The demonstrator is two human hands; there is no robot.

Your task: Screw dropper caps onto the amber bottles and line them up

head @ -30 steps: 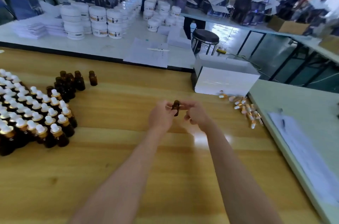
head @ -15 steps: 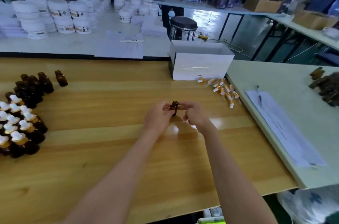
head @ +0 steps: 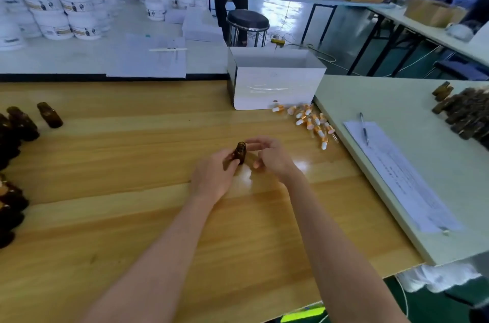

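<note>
My left hand (head: 214, 177) grips a small uncapped amber bottle (head: 240, 152) upright over the middle of the wooden table (head: 132, 216). Just to its right, my right hand (head: 270, 157) hovers with relaxed fingers, holding nothing and apart from the bottle. A loose pile of dropper caps (head: 312, 121) with white bulbs and gold collars lies to the right, in front of a white box (head: 275, 81). Uncapped amber bottles (head: 29, 121) stand at the left edge, and capped ones (head: 8, 200) show partly below them.
A pale green table (head: 397, 110) adjoins on the right, carrying papers (head: 397, 177), a pen (head: 364, 129) and more amber bottles (head: 465, 113). Behind is a white table with white jars (head: 60, 12) and papers (head: 150, 57). A black stool (head: 247, 22) stands beyond the box.
The view has swung right, pushing the bottle rows toward the left edge. My right hand has let go of the bottle's top and opened; my left hand still holds the bottle.
</note>
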